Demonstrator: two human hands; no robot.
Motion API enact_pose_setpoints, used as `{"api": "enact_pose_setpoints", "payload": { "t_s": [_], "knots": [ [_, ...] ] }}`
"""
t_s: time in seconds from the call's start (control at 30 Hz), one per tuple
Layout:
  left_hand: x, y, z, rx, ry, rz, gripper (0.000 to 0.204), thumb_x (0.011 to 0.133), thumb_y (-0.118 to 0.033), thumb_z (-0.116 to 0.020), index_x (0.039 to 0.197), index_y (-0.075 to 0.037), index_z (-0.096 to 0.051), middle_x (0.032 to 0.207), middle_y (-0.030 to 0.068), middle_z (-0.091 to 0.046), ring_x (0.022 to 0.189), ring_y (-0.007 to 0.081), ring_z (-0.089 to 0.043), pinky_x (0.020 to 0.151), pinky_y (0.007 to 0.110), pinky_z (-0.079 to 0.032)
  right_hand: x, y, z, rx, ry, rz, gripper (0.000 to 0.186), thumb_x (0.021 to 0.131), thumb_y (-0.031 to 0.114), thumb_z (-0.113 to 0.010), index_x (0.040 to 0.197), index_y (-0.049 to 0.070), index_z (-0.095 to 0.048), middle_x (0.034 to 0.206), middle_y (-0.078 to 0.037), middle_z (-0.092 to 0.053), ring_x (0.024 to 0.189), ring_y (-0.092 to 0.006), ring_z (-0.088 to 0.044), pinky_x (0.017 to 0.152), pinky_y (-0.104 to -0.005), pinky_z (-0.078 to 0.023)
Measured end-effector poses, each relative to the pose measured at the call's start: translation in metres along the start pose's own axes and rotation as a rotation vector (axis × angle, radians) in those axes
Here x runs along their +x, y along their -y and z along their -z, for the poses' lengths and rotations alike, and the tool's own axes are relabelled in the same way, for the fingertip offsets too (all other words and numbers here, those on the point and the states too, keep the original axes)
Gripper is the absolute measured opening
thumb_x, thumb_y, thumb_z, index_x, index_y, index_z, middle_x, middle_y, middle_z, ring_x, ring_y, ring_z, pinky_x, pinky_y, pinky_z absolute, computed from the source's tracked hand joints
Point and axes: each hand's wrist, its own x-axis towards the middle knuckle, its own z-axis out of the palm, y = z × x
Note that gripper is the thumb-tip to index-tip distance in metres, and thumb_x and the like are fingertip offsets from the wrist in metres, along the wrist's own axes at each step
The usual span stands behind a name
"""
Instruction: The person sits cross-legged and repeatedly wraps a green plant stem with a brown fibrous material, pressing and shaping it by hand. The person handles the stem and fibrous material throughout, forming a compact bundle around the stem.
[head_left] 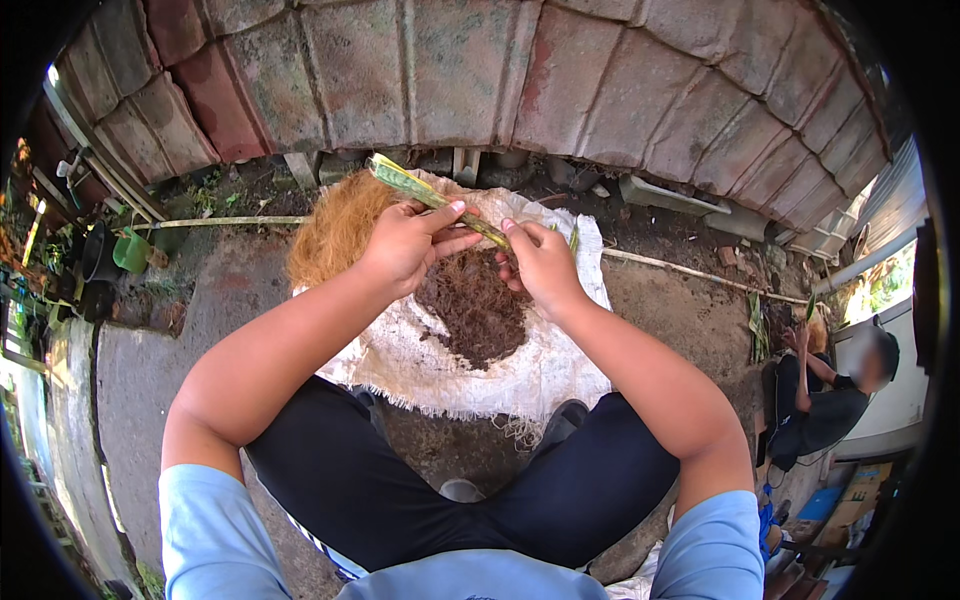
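A snake plant cutting [402,181], green mottled with yellow edges, slants between my hands over a white woven sack [575,350]. My left hand [412,243] is closed around its middle, thumb and fingers pointing along the leaves. At the lower right end, my right hand [545,268] pinches the narrow base, which its fingers partly hide. Below both hands, a heap of dark soil mixed with fibre [480,325] lies on the sack. Golden-brown coconut fibre [335,225] is piled beside my left hand, on the sack's far left corner.
Stacked roof tiles [455,75] form a slope along the far side. A thin bamboo pole [690,268] lies on the ground behind the sack. Another person [835,400] sits at the right, hands raised near a plant. A green pot [130,250] stands at the left.
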Motion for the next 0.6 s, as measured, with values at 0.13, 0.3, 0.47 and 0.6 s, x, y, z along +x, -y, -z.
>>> {"api": "enact_pose_setpoints", "payload": {
  "t_s": [0.13,0.3,0.47,0.6],
  "knots": [
    [-0.004,-0.005,0.005,-0.019,0.172,0.005,0.024,0.101,-0.005,-0.06,0.121,0.007,-0.056,0.126,0.0217,-0.063,0.117,0.031,-0.065,0.103,0.041,-0.059,0.003,0.0,0.005,0.132,0.031,-0.012,0.033,0.106,0.034,-0.056,0.105,0.002,-0.064,0.087,-0.007,-0.068,0.081,-0.0164,-0.068,0.063,-0.0304,-0.052],
    [-0.006,-0.009,0.007,0.122,0.147,0.012,0.023,0.1,-0.001,-0.061,0.12,0.008,-0.057,0.124,0.0225,-0.064,0.116,0.0302,-0.065,0.102,0.04,-0.06,-0.002,0.009,0.006,0.29,0.092,-0.171,0.035,0.107,0.036,-0.054,0.103,0.002,-0.06,0.086,-0.01,-0.068,0.07,-0.0166,-0.064,0.057,-0.0281,-0.048],
    [-0.015,0.005,-0.002,0.086,0.094,-0.001,0.018,0.099,0.001,-0.061,0.115,0.009,-0.059,0.119,0.0217,-0.066,0.112,0.0282,-0.067,0.096,0.037,-0.063,-0.003,0.0,0.002,0.202,-0.038,-0.158,0.034,0.107,0.035,-0.051,0.096,0.004,-0.055,0.078,-0.012,-0.063,0.057,-0.0144,-0.053,0.045,-0.0273,-0.036],
    [-0.016,0.007,-0.01,0.05,0.054,-0.027,0.013,0.098,0.004,-0.06,0.11,0.011,-0.06,0.115,0.0215,-0.066,0.11,0.0274,-0.069,0.091,0.036,-0.065,0.0,-0.002,-0.005,0.117,-0.123,-0.103,0.034,0.108,0.032,-0.048,0.092,0.003,-0.054,0.072,-0.012,-0.06,0.049,-0.0132,-0.045,0.041,-0.0269,-0.03]
  ]
}}
